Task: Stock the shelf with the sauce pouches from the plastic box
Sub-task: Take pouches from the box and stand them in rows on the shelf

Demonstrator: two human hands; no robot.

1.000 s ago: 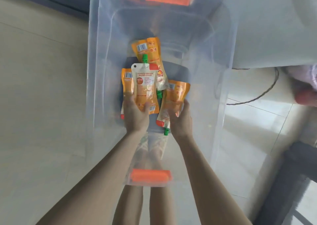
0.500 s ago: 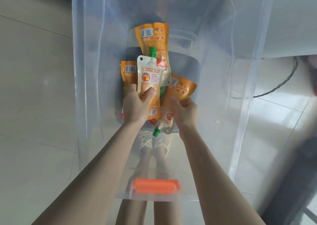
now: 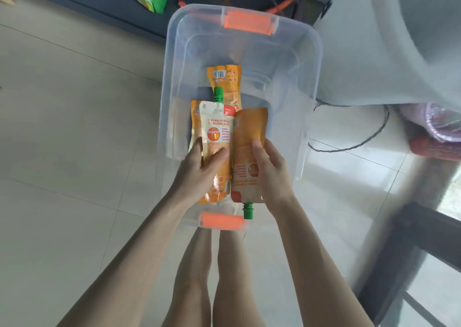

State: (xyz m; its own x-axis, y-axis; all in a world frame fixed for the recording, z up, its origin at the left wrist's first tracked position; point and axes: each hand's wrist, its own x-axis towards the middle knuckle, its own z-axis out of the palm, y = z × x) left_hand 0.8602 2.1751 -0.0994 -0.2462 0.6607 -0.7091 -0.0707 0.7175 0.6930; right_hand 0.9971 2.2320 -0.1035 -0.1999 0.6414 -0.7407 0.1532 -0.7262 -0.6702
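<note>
As my left hand [image 3: 199, 169] curls round the white pouch [image 3: 217, 127] and my right hand [image 3: 272, 167] round the orange pouch [image 3: 249, 132] over the box [image 3: 309, 52], a third pouch [image 3: 228, 82] lies at 12 o'clock; likely soft, slick, best held mid-body

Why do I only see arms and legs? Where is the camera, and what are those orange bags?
The camera sits on the person's head and looks down, so you see their own arms and legs. No machine, just two bare hands. On the floor stands a clear plastic box. The left hand grips a white-fronted sauce pouch, green cap pointing away. The right hand grips an orange pouch, cap pointing towards the person. A pouch with a barcode lies in the box.
</note>
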